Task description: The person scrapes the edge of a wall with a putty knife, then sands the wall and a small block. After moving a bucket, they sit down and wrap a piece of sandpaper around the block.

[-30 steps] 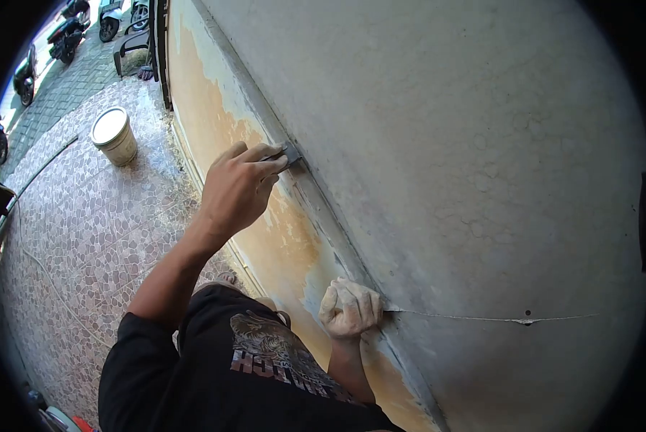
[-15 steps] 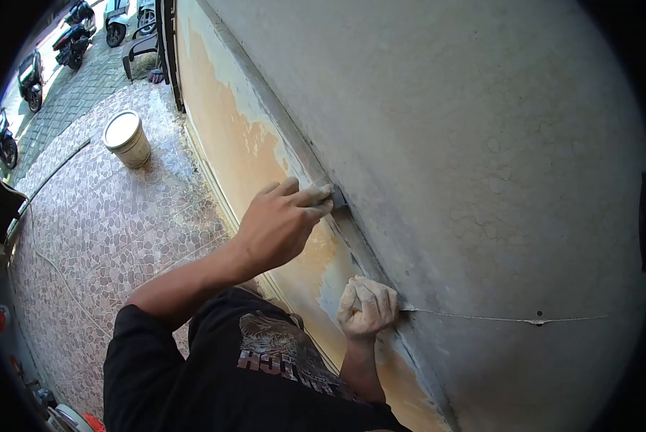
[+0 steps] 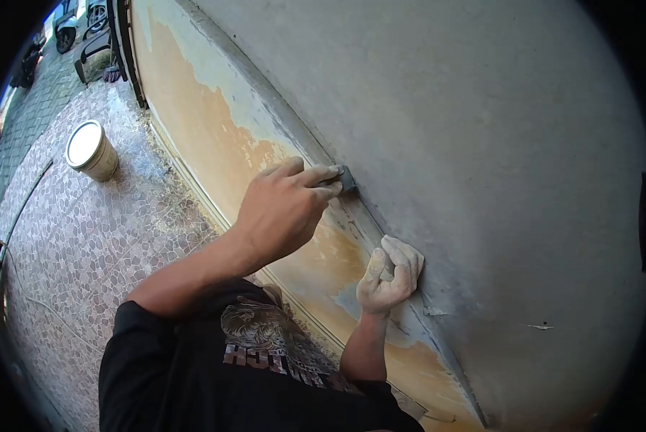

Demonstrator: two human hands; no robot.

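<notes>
My left hand [image 3: 285,205] reaches over the ledge [image 3: 305,140] that runs along the wall. Its dusty fingers are closed on a small dark block [image 3: 347,180], which touches the ledge edge beside the grey wall [image 3: 496,194]. Lower down, my right hand [image 3: 391,277] is coated in pale dust and curled into a fist, resting against the ledge. Whatever its fingers hold, if anything, is hidden. A small pale patch [image 3: 435,311] shows on the grey wall just below that fist. Farther right, a thin whitish mark [image 3: 539,327] sits below a small dark spot.
The lower wall [image 3: 193,86] has peeling yellow-orange paint. A lidded bucket [image 3: 92,150] stands on the patterned tile floor [image 3: 114,245], with crumbs along the wall base. Beyond are a dark chair [image 3: 96,54] and a scooter [image 3: 66,32]. A cable [image 3: 28,198] lies at left.
My right hand has moved up along the ledge, closer to my left hand. The long thin pale line that ran from it across the grey wall has mostly gone. The view has shifted.
</notes>
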